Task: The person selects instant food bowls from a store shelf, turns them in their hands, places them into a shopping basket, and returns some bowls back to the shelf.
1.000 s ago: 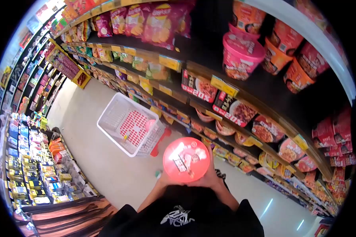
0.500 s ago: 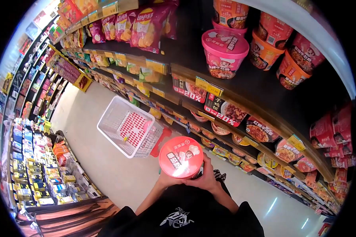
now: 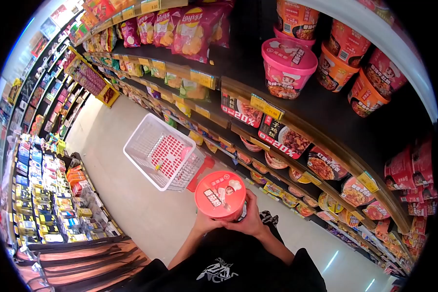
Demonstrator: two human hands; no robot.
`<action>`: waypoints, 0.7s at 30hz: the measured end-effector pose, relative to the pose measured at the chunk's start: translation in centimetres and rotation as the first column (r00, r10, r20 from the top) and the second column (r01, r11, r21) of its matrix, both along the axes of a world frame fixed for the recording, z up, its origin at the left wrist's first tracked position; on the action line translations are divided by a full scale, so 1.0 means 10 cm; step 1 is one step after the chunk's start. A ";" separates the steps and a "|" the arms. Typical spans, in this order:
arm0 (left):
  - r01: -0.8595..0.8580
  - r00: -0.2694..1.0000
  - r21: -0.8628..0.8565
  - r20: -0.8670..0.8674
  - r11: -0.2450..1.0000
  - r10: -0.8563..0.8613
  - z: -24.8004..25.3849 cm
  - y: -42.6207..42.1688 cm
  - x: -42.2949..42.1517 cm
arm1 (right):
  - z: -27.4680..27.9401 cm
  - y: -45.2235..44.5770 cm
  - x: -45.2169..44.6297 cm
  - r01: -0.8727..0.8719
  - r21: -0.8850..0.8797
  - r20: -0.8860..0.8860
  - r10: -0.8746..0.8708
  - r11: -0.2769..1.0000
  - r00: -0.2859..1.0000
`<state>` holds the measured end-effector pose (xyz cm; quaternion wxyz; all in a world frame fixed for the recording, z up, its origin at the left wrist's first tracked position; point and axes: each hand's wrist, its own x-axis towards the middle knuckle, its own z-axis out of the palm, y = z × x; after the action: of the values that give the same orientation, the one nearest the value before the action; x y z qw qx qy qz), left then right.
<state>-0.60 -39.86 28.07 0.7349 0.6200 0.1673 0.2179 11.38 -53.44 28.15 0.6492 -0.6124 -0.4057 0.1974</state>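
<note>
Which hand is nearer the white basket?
Left. In view, the left hand is below and right of the white basket; the right hand is farther right, across the red tub.

Pale floor (image 3: 136,219), reflected light streaks (image 3: 331,261), dark shelves (image 3: 321,108) alongside

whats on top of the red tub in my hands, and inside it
A red lid tops the tub, printed with a cartoon chef and lettering. Nothing inside can be seen: the closed lid covers the contents.

Dark shelf (image 3: 321,106), pale floor (image 3: 143,214)
We see tubs (image 3: 289,68) and chip bags (image 3: 190,38) on the shelf, and a white basket (image 3: 181,173) on the floor.
</note>
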 end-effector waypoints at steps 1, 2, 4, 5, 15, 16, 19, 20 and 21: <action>0.000 1.000 0.005 -0.014 1.000 0.000 -0.02 -0.01 -0.02 | 0.00 -0.01 0.00 -0.008 -0.003 -0.014 0.008 1.000 1.000; 0.000 1.000 0.011 -0.028 1.000 0.001 -0.06 -0.02 -0.04 | 0.01 -0.02 0.00 -0.018 -0.005 -0.027 0.018 1.000 0.999; -0.026 0.999 0.017 -0.024 1.000 0.026 -0.03 -0.02 -0.04 | 0.05 -0.01 0.00 -0.030 -0.006 -0.029 0.030 1.000 0.999; -0.049 0.999 0.015 -0.007 0.999 0.049 0.00 -0.04 -0.04 | 0.07 0.00 0.01 -0.033 -0.006 -0.019 0.033 0.999 0.999; -0.040 0.998 0.018 -0.043 0.999 0.041 0.05 -0.01 -0.06 | 0.03 0.03 0.00 -0.012 0.009 -0.013 0.012 1.000 1.000; -0.011 0.999 0.042 -0.050 0.999 0.013 0.04 0.00 -0.03 | 0.04 0.01 0.01 -0.003 0.002 -0.025 0.003 1.000 1.000; 0.027 0.999 0.102 -0.037 0.994 -0.023 0.00 0.02 0.05 | 0.03 -0.05 0.04 0.026 0.001 -0.062 -0.026 1.000 0.998; 0.009 1.000 0.114 -0.007 0.993 -0.008 -0.01 0.00 0.09 | 0.01 -0.06 0.05 0.040 0.013 -0.075 -0.038 0.999 0.996; -0.010 1.000 0.123 0.023 0.992 0.007 -0.02 -0.02 0.12 | -0.01 -0.07 0.05 0.052 0.024 -0.088 -0.050 0.998 0.995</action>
<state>0.57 -40.03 27.92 0.6962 0.6609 0.1481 0.2378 11.89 -54.17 28.06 0.6792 -0.6048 -0.3634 0.2020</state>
